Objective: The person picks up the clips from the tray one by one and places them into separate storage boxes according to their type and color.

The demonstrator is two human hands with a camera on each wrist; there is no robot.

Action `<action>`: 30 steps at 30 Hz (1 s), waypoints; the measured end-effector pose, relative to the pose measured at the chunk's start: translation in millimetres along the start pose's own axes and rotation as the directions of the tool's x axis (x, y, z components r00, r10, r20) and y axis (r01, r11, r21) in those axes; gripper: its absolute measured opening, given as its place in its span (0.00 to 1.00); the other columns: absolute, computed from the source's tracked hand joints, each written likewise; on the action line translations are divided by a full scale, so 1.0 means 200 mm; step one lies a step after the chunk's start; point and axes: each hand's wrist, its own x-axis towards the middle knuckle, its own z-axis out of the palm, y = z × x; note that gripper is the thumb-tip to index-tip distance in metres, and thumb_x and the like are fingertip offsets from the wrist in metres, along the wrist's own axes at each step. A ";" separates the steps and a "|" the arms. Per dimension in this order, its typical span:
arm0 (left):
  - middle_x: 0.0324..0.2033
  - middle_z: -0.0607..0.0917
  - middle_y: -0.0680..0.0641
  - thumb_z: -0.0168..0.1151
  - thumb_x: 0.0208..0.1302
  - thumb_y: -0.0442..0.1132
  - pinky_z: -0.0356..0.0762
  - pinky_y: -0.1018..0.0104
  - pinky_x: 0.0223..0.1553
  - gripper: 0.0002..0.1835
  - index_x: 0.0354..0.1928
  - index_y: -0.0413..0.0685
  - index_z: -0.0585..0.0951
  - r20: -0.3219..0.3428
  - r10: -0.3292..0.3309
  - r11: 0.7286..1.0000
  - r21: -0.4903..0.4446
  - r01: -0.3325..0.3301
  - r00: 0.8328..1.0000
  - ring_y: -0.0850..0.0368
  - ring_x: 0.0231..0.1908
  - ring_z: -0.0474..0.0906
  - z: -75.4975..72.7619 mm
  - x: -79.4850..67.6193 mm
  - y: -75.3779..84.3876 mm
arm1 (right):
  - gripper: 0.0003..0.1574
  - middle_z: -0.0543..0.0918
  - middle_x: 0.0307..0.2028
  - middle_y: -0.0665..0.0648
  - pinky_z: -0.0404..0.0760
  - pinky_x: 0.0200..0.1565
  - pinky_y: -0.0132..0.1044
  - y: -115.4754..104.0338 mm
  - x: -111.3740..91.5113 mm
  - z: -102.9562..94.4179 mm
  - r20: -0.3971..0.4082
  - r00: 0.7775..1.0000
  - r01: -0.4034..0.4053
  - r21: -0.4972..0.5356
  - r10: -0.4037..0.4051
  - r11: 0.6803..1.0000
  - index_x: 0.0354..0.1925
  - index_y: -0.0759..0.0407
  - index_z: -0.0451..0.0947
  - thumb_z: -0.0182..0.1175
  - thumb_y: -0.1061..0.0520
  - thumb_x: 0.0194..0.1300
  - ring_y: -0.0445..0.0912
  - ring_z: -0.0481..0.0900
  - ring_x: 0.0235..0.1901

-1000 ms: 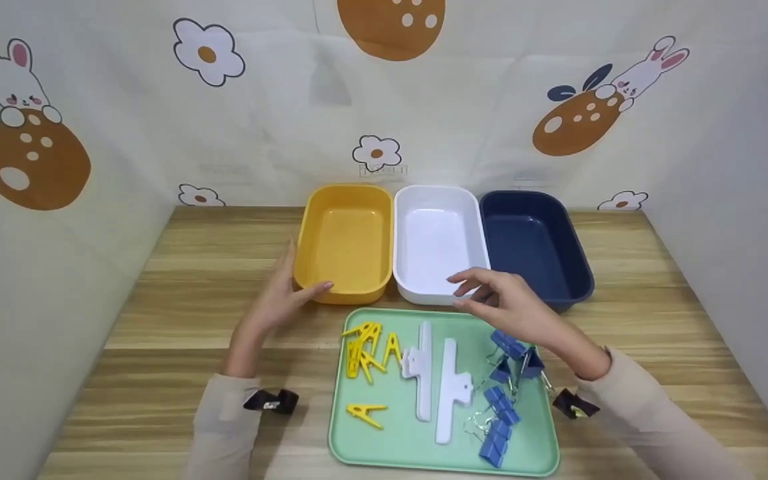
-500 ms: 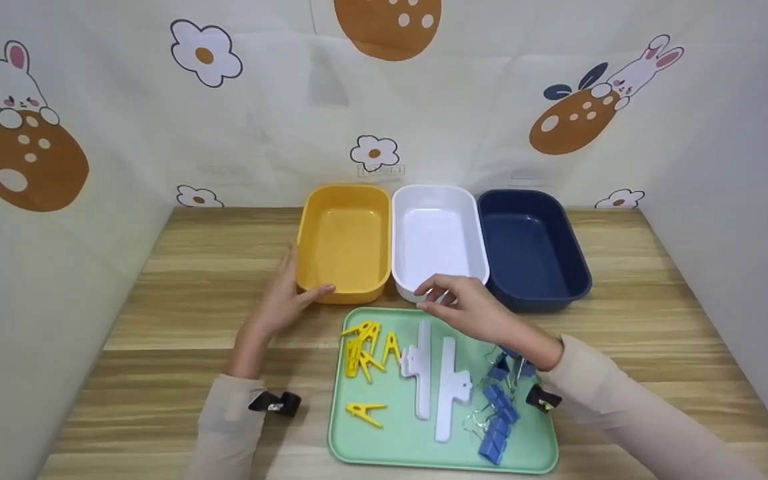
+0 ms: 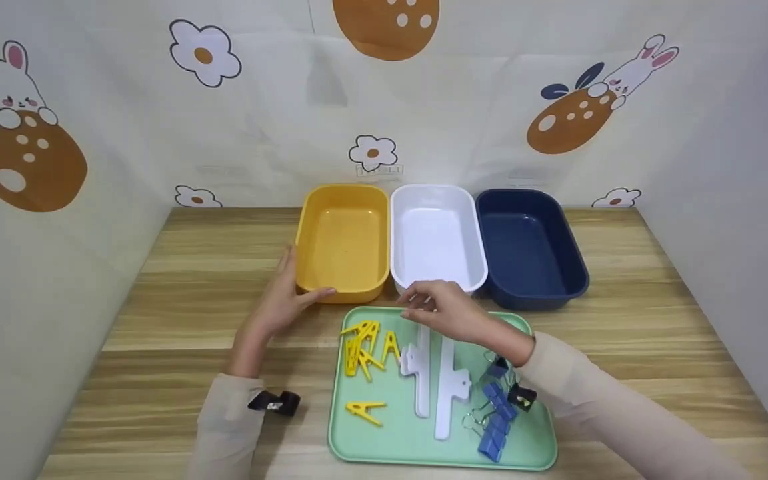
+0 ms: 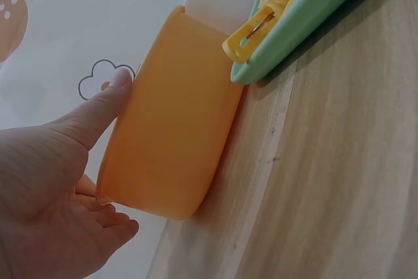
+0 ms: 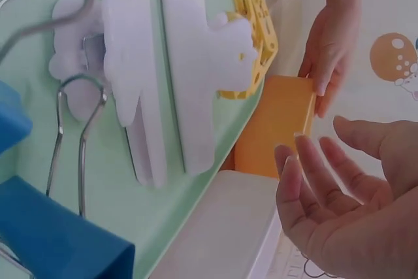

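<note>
My left hand (image 3: 279,303) rests at the near left corner of the yellow bin (image 3: 352,293), fingers along its outer left side and thumb at the front rim. In the left wrist view the thumb (image 4: 104,106) lies close against the bin's rim. Over the far edge of the green tray (image 3: 394,445), in front of the white bin (image 3: 437,233), hovers my right hand (image 3: 447,310), fingers loosely bent and holding nothing. The tray bears yellow clothespins (image 3: 364,411), two white bag clips (image 3: 446,400) and several blue binder clips (image 3: 494,437).
A dark blue bin (image 3: 531,247) stands right of the white one, the three bins side by side by the patterned backdrop (image 3: 271,133). Wooden tabletop (image 3: 637,320) shows on both sides of the tray.
The right hand has moved left, from above the binder clips and the white bin's right corner to above the bag clips' far ends. The left hand has stayed by the yellow bin.
</note>
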 end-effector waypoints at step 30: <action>0.84 0.37 0.36 0.71 0.70 0.51 0.37 0.40 0.82 0.59 0.86 0.48 0.38 0.000 -0.021 1.000 -0.010 0.021 1.000 0.40 0.84 0.34 0.00 0.00 -0.01 | 0.15 0.90 0.38 0.59 0.77 0.35 0.27 0.10 0.16 0.11 0.297 0.954 -0.012 -0.119 0.047 0.993 0.49 0.63 0.89 0.70 0.71 0.64 0.37 0.77 0.31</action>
